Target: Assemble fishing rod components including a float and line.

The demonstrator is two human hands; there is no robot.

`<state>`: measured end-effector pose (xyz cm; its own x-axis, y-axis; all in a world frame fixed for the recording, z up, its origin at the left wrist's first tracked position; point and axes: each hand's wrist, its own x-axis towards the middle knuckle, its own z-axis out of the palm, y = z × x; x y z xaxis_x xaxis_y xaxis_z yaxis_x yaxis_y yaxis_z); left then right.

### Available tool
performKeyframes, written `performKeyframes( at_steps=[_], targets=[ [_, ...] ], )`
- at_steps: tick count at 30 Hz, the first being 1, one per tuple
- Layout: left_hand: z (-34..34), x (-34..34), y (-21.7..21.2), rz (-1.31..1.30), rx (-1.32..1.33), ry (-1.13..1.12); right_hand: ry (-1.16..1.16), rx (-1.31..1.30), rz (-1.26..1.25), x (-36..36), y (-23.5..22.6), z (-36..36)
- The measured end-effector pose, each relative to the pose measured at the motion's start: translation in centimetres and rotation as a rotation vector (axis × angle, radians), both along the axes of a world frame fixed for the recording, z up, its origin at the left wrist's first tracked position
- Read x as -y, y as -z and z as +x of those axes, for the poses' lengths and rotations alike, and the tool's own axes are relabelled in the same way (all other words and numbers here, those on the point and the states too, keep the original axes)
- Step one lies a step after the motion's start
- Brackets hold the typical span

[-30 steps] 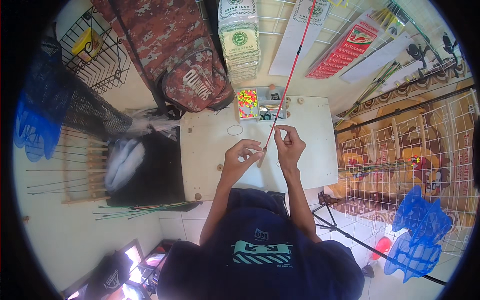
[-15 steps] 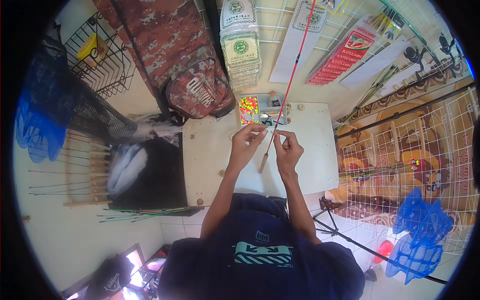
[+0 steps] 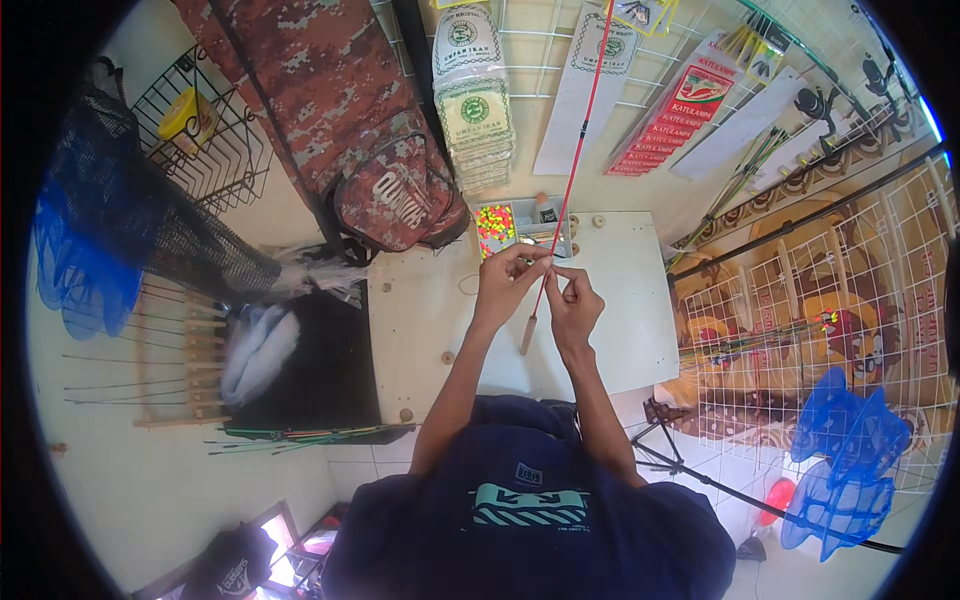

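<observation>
Lengthwise, the red rod points away, slightly rightward — left hand and right hand pinched closed, contents unclear.

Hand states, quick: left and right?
Left hand: fingers curled in at the red rod; grip can't be told.
Right hand: closed, thumb and forefinger pinched beside the rod; anything held is too small to tell.

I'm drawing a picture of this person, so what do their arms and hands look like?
The left hand and right hand wear no gloves, and no watch shows on either wrist. The forearms are bare too. The shirt is dark navy, with sleeves that leave the forearms uncovered and a mint-green, partly striped print.
</observation>
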<state>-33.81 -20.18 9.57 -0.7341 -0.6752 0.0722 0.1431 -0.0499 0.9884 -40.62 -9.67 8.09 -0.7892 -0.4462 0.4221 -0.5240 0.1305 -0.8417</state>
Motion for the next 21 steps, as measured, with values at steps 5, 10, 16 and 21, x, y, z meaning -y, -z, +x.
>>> performKeyframes(
  at_steps=[5,10,16,21],
  targets=[
    [0.1,0.4,-0.6,0.083,0.014,0.042,0.006,-0.032,0.024,0.0,-0.2,0.1],
    [0.0,0.6,-0.8,0.022,0.022,0.026,-0.005,-0.035,0.001,0.0,-0.4,0.1],
    [-0.5,1.5,-1.9,-0.037,-0.052,-0.046,-0.069,0.017,-0.037,-0.3,-0.6,0.2],
    [-1.0,1.8,-3.9,-0.116,-0.072,-0.076,-0.088,0.108,-0.040,-0.5,-1.1,0.3]
  ],
)
